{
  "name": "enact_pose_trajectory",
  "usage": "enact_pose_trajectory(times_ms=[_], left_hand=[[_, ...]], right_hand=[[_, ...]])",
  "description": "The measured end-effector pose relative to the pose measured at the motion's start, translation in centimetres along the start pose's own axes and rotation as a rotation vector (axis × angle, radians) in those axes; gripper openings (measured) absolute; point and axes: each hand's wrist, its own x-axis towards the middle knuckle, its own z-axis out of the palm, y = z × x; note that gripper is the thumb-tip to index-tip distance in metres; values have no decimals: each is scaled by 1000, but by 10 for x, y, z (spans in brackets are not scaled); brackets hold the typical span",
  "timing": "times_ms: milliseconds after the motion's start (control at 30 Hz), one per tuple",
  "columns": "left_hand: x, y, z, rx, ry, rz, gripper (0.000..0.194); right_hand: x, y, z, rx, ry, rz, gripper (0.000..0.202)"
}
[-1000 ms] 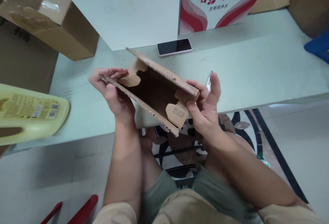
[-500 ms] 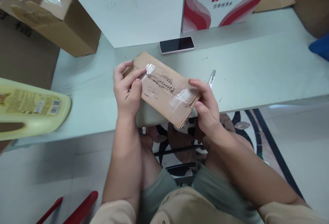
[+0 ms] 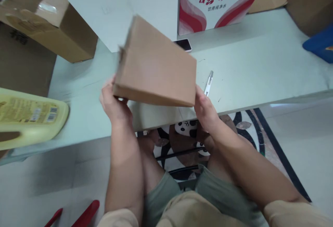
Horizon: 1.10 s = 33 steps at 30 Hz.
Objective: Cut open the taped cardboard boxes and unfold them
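Head view: both grips [image 3: 114, 103] [image 3: 206, 110] hold a cardboard box [image 3: 158, 67], inside hidden.

Left hand [image 3: 114, 103] and right hand [image 3: 205, 110] hold 1 cardboard box [image 3: 160, 65].

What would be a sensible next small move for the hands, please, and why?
Perhaps lower the cardboard box onto the table, clear of the utility knife near the right hand: that hand and the left hand hold it raised and tilted, partly hiding the phone.
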Motion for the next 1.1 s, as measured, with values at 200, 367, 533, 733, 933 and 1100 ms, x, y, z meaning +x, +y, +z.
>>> enact_pose_trajectory(times_ms=[200, 367, 533, 733, 933, 1100], left_hand=[[-10, -15, -2, 64, -481, -513, 70], [-11, -22, -8, 124, -642, -566, 103], [-14, -24, -7, 160, -771, -663, 100], [-13, -17, -7, 327, -957, -739, 88], [-9, -13, -8, 651, -784, -478, 50], [12, -30, -9, 243, -286, -146, 50]], right_hand=[[1, -15, -8, -343, -46, -206, 70], [1, -19, -12, -391, -10, -357, 67], [-1, -29, -15, -562, 1, -447, 57], [-6, -37, -12, -740, -1, -569, 52], [-12, -39, -4, -920, 92, -498, 38], [-7, -39, -3, -743, -56, -571, 33]])
